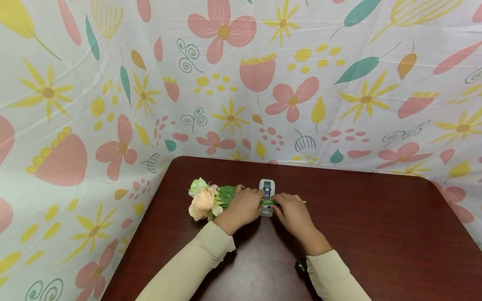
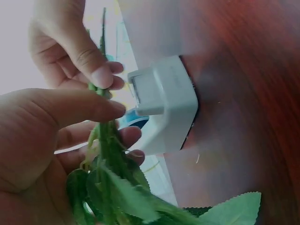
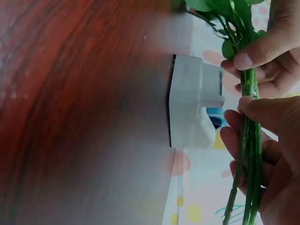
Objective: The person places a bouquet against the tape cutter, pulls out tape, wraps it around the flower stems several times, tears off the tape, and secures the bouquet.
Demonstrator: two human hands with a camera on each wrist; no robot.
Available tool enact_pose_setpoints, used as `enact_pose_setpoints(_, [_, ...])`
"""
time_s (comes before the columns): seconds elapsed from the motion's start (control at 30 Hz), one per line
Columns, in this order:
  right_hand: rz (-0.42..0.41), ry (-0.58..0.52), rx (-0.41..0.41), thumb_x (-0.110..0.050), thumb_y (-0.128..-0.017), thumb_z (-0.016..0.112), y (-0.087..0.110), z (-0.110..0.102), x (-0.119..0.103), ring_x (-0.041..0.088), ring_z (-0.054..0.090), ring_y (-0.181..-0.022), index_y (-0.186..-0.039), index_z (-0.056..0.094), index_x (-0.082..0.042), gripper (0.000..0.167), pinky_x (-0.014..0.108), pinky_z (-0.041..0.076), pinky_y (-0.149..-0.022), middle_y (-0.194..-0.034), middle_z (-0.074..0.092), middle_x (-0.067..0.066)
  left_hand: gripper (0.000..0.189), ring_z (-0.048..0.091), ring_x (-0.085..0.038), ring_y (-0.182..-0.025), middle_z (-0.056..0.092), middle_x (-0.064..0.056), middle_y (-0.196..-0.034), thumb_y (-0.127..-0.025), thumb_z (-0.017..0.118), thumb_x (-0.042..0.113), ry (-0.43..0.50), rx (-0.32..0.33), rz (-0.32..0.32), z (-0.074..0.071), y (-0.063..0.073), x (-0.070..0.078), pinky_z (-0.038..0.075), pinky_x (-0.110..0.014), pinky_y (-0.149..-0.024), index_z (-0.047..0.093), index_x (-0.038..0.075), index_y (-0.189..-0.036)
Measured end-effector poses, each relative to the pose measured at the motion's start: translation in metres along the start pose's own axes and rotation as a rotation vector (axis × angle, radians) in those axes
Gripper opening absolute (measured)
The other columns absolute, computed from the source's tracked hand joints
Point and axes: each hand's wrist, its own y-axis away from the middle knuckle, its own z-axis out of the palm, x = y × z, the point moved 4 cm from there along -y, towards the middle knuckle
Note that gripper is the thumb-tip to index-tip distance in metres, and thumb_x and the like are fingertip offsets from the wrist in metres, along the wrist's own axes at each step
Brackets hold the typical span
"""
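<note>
A bunch of flowers (image 1: pixel 202 201) with pale peach and cream blooms lies across the two hands, blooms to the left. My left hand (image 1: pixel 244 205) pinches its green stems (image 3: pixel 248 159) just below the leaves (image 2: pixel 126 192). Close beside it, my right hand (image 1: pixel 294 215) holds the same stems between thumb and fingers, their cut ends pointing right. A shiny clear band (image 3: pixel 251 86) shows on the stems between the two thumbs. Right behind and under the stems stands a white-grey tape dispenser (image 2: pixel 173 98) with a blue roll core (image 3: pixel 215 117), partly covered by the hands in the head view.
The dark red-brown wooden table (image 1: pixel 369 225) extends to both sides of the hands. A flower-printed cloth (image 1: pixel 233 83) hangs behind it and along the left. A black device (image 1: pixel 301 267) sits at the right wrist.
</note>
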Motion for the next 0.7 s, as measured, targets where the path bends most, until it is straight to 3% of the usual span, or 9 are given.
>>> enact_pose_setpoints(0.17, [0.006,0.002,-0.005,-0.015,-0.088,0.078,-0.001,0.002,-0.001,0.024,0.070,-0.090,-0.102,0.071,-0.012,0.016,0.047,0.052,-0.087,-0.094,0.072,0.005,0.031,0.068,-0.018,-0.098,0.071,0.003,-0.110,-0.092,0.075,0.034,-0.012,-0.044,-0.009,0.003,-0.003,-0.001,0.042,-0.050,-0.103,0.069,0.022,-0.120])
enact_pose_setpoints(0.47, [0.005,-0.002,-0.039,-0.016,-0.085,0.082,-0.001,0.004,-0.004,0.022,0.069,-0.088,-0.104,0.069,-0.012,0.022,0.047,0.049,-0.084,-0.094,0.070,0.003,0.025,0.069,-0.015,-0.091,0.072,0.005,-0.103,-0.092,0.076,0.035,-0.042,0.025,0.010,0.012,-0.002,-0.003,0.044,-0.044,-0.095,0.071,0.025,-0.115])
enact_pose_setpoints(0.7, [-0.014,0.068,-0.032,-0.015,-0.082,0.085,0.000,0.009,-0.002,0.022,0.067,-0.091,-0.103,0.066,-0.011,0.029,0.044,0.046,-0.081,-0.095,0.068,0.003,0.023,0.068,-0.015,-0.089,0.072,0.006,-0.100,-0.093,0.074,0.032,-0.051,0.046,0.013,0.011,-0.001,-0.001,0.044,-0.043,-0.095,0.072,0.027,-0.115])
